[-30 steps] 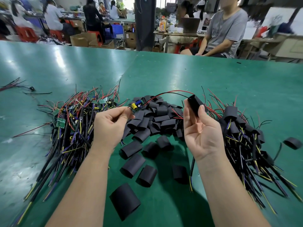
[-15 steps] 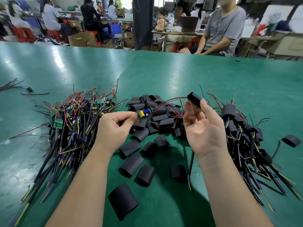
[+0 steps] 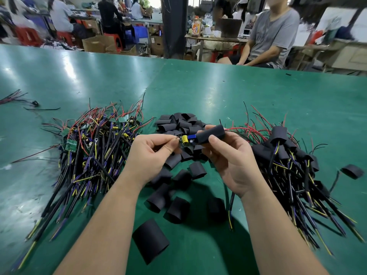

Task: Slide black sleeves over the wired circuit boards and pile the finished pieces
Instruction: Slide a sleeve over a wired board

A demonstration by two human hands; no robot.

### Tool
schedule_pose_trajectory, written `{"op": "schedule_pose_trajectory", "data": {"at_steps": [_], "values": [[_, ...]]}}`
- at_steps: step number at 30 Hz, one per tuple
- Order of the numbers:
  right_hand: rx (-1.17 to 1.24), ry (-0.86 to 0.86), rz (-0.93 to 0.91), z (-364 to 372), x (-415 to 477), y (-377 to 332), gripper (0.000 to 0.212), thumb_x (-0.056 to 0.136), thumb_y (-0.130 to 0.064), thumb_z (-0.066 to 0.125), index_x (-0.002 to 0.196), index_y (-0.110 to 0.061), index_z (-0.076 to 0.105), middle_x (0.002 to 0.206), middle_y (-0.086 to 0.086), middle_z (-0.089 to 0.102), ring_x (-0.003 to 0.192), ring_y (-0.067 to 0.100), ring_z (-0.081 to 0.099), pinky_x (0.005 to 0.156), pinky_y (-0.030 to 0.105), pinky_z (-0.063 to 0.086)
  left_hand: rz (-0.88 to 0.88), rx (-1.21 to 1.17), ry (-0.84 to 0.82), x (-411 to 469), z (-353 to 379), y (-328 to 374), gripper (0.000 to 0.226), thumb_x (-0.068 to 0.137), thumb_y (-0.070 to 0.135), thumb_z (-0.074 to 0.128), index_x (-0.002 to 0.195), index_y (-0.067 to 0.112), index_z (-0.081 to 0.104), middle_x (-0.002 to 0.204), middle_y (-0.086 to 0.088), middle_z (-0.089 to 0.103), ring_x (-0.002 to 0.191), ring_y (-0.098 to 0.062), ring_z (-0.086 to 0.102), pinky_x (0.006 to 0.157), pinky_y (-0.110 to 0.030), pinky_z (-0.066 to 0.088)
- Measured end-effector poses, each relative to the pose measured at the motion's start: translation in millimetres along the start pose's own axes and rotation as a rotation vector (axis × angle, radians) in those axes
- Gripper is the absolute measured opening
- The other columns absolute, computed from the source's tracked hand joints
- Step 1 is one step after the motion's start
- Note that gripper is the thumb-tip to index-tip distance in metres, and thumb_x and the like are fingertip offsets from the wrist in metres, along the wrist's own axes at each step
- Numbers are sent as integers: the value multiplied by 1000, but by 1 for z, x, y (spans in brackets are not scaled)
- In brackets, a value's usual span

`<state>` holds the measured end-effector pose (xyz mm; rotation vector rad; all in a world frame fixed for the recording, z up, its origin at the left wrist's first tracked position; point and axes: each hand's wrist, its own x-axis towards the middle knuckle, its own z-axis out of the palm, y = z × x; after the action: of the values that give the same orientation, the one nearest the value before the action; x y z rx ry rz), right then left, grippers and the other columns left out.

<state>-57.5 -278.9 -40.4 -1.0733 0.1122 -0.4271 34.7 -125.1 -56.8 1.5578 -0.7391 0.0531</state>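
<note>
Above a green table [image 3: 218, 92], the left hand [image 3: 151, 153] pinches a small circuit board [image 3: 185, 140] by its near end. The right hand [image 3: 228, 157] curls its fingers round a black sleeve [image 3: 211, 133] partly over the board's other end — red wires [image 3: 244, 129] trail out beyond. Bare tabletop stretches behind. Beneath lie loose sleeves [image 3: 178, 124], partly hidden by both hands, with unsleeved boards [image 3: 95, 147] left and finished pieces [image 3: 288, 161] right — their cables blurred.
</note>
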Motion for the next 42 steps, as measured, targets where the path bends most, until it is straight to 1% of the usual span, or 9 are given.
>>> {"op": "schedule_pose_trajectory", "data": {"at_steps": [6, 13, 20, 23, 28, 33, 36, 39, 42], "values": [[104, -86, -19, 3, -3, 6, 17, 74, -9, 67, 90, -11, 74, 93, 11, 73, 79, 15, 70, 70, 23, 56, 17, 43, 29, 0, 5, 1, 20, 87, 1, 65, 79, 16, 75, 67, 0, 71, 64, -10, 60, 64, -27, 52], [-215, -19, -144, 8, -3, 18, 22, 72, -10, 75, 92, -17, 71, 88, 3, 73, 84, 16, 67, 81, 28, 54, 105, 224, 77, -3, 10, -1, 14, 81, 17, 63, 83, 18, 77, 69, 7, 71, 66, -16, 65, 62, -30, 52], [238, 111, 56, 16, -3, 15, 11, 71, -8, 66, 82, -6, 67, 81, 10, 72, 70, 18, 71, 63, 24, 57, 273, 348, 81, -4, 17, -1, 18, 89, 18, 61, 90, 8, 76, 71, -10, 68, 68, -27, 62, 65, -39, 49], [256, 125, 73, 15, -2, 12, 18, 70, -10, 67, 87, -5, 64, 84, 12, 72, 71, 19, 72, 64, 24, 58, 274, 340, 90, -5, 18, 2, 19, 90, 17, 60, 92, 7, 75, 73, -10, 69, 70, -26, 64, 68, -37, 49], [8, 129, -11, 11, -2, 19, 9, 75, -10, 70, 84, -12, 69, 83, 7, 71, 74, 17, 68, 70, 26, 57, 389, 570, -26, -3, 14, -2, 14, 84, 0, 60, 87, 1, 73, 63, -8, 58, 63, -26, 53, 58, -38, 47], [-338, 151, -5, 13, -3, 29, 9, 80, -6, 71, 79, -15, 73, 81, 9, 71, 76, 18, 62, 68, 31, 50, 378, 591, -24, -5, 17, -3, 33, 77, -6, 61, 108, -2, 71, 74, -11, 71, 71, -27, 65, 69, -29, 46], [-386, 109, 57, 19, -7, 32, 14, 83, -10, 66, 75, -19, 74, 75, 2, 70, 68, 11, 60, 59, 22, 46, 353, 522, 13, -7, 21, -2, 40, 79, -3, 62, 119, 0, 64, 89, -10, 75, 79, -19, 68, 77, -25, 49], [-421, 92, 68, 19, -6, 25, 18, 84, -38, 62, 87, -22, 71, 75, -7, 67, 64, 7, 55, 62, 25, 43, 280, 428, 16, -9, 23, 0, 54, 81, 2, 68, 133, 6, 53, 79, 3, 73, 64, -2, 55, 72, -15, 48], [-234, 208, 85, 19, -2, 20, 36, 90, -51, 53, 112, -23, 61, 76, -1, 60, 60, 11, 51, 56, 27, 40, 240, 339, 58, -9, 26, 3, 34, 82, 4, 71, 115, 9, 66, 74, 14, 69, 66, 9, 59, 71, -8, 47]]}}
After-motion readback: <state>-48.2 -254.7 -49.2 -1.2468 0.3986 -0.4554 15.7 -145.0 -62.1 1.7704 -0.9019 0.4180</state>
